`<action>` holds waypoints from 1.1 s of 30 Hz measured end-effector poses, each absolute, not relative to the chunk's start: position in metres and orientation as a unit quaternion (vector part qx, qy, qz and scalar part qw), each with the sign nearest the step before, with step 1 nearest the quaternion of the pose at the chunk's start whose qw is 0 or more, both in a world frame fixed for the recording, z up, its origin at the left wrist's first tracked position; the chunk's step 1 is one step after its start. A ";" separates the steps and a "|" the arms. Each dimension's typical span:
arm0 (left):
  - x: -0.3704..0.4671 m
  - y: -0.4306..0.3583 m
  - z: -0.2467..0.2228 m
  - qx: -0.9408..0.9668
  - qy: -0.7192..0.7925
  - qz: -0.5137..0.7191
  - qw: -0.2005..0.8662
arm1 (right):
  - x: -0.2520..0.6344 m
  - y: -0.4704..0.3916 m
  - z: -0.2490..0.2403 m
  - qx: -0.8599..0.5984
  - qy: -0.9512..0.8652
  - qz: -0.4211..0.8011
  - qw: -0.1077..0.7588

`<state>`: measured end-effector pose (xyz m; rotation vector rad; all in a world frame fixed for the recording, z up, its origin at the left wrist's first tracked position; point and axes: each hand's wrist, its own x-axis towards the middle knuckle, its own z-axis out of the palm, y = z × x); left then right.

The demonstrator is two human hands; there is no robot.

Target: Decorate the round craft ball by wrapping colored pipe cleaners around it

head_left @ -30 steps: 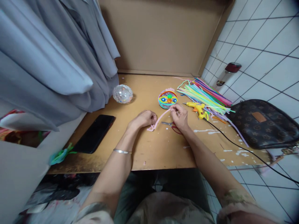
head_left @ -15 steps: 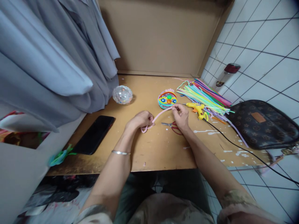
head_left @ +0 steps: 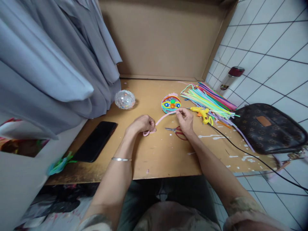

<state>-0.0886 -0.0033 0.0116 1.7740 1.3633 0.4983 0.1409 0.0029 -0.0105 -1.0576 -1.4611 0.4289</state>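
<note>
A pink pipe cleaner (head_left: 165, 117) arches between my two hands, above the wooden table. My left hand (head_left: 144, 124) is closed on its looped end, and a small curl hangs below the fingers. The other end is pinched between thumb and fingers of my right hand (head_left: 184, 120). Red-handled scissors (head_left: 177, 131) lie beneath and beside my right hand, which partly hides them. Just beyond the pipe cleaner sits a round ornament (head_left: 171, 103) with a colourful face of bent pipe cleaners. Farther left stands a clear, textured ball (head_left: 125, 99).
A yellow glue gun (head_left: 201, 113) lies right of my right hand, its cord trailing right. Behind it is a pile of coloured pipe cleaners (head_left: 209, 99). A dark patterned bag (head_left: 271, 128) and a bottle (head_left: 231, 78) are on the right; a black phone (head_left: 95, 141) lies left.
The whole view has shifted slightly. Both hands keep their hold on the pink pipe cleaner, and my left fingers have turned a little around its looped end.
</note>
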 end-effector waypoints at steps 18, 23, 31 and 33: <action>-0.042 0.006 0.000 0.479 0.389 0.521 0.590 | 0.143 0.005 -0.012 -0.438 -0.675 0.168 0.569; -0.045 0.005 0.008 0.436 0.356 0.533 0.632 | 0.140 0.002 -0.010 -0.405 -0.743 0.173 0.504; -0.036 0.002 0.005 0.427 0.307 0.530 0.666 | 0.127 -0.004 -0.006 -0.409 -0.711 0.316 0.478; -0.035 0.002 0.002 0.422 0.301 0.535 0.667 | 0.125 -0.004 -0.008 -0.413 -0.695 0.349 0.474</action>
